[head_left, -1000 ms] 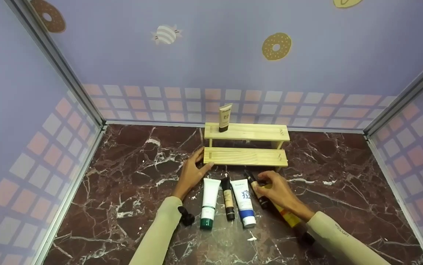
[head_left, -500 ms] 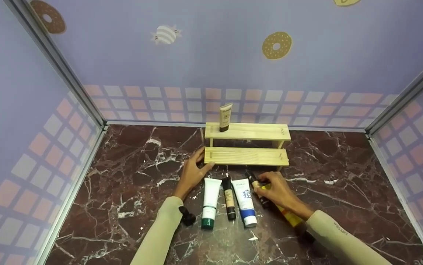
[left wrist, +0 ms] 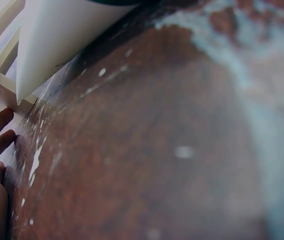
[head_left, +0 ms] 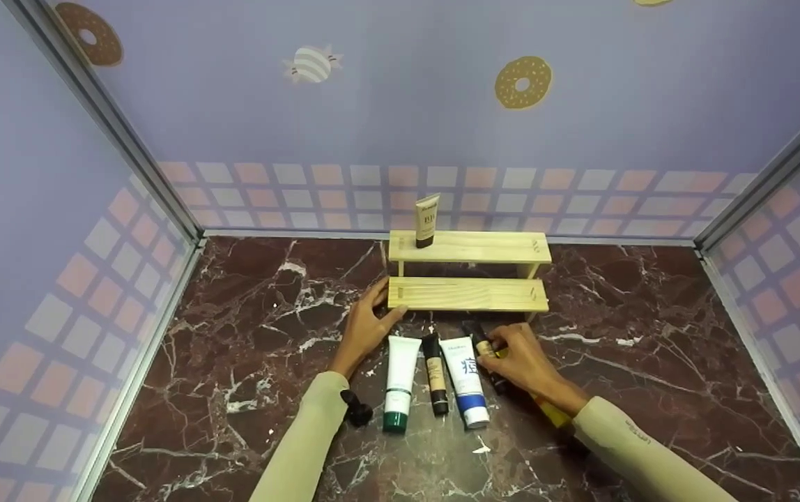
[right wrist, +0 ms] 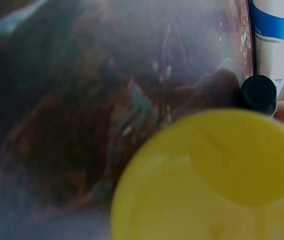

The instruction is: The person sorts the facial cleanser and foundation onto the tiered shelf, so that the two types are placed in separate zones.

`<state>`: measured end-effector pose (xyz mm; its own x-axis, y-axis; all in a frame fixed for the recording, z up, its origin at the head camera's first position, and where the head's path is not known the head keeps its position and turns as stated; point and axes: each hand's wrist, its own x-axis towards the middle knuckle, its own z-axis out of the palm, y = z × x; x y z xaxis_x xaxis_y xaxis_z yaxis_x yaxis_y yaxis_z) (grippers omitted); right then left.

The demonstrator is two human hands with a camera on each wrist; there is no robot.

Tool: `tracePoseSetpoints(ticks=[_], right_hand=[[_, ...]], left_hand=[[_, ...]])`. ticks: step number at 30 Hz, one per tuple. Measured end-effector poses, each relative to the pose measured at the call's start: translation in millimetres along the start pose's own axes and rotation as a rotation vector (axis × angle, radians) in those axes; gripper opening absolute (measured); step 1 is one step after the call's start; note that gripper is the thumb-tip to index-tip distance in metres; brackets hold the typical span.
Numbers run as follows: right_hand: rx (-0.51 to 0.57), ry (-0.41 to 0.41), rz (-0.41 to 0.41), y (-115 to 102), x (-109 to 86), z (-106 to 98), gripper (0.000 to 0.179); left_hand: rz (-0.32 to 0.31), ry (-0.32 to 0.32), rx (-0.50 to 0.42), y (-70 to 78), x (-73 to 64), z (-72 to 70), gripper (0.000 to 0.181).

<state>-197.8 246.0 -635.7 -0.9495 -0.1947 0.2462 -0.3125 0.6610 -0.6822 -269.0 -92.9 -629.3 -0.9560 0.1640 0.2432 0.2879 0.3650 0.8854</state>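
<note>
In the head view, my left hand (head_left: 364, 328) touches the left end of a two-step wooden shelf (head_left: 466, 294), thumb near the front edge and fingers along the side. My right hand (head_left: 525, 359) pinches a slim beige foundation tube (head_left: 486, 348) with black ends, lying on the table. Left of it lie a white tube with a blue band (head_left: 465, 376), another beige-and-black tube (head_left: 435, 373) and a white tube with a green cap (head_left: 401, 380). Beneath the right hand lies a yellow tube (head_left: 555, 414), partly hidden; its round yellow end (right wrist: 217, 175) fills much of the right wrist view.
A small beige BB cream tube (head_left: 426, 222) stands upright on the shelf's upper step at left. The dark red marbled table (head_left: 267, 390) is bounded by purple patterned walls (head_left: 400, 118) at the back and both sides.
Hardly anything differs. The right hand has shifted very slightly to the left at the slim foundation tube, while the left hand stays at the shelf's end.
</note>
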Motion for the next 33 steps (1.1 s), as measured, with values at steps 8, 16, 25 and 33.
tracePoseSetpoints(ticks=[8, 16, 25, 33], right_hand=[[0.023, 0.007, 0.067, -23, -2.2, -9, 0.035], [-0.005, -0.035, 0.128, -55, -10.0, -18, 0.021], [0.050, -0.022, 0.121, -65, -16.0, -21, 0.020], [0.113, 0.050, 0.174, -73, -10.1, -35, 0.028]], left_hand=[[0.012, 0.000, -0.001, 2.5, 1.0, 0.0, 0.079], [-0.025, -0.011, 0.003, 3.6, -0.6, 0.9, 0.080], [-0.016, -0.011, 0.011, 2.3, -2.0, 0.5, 0.079], [0.003, -0.016, 0.027, 4.4, -0.8, -1.0, 0.079]])
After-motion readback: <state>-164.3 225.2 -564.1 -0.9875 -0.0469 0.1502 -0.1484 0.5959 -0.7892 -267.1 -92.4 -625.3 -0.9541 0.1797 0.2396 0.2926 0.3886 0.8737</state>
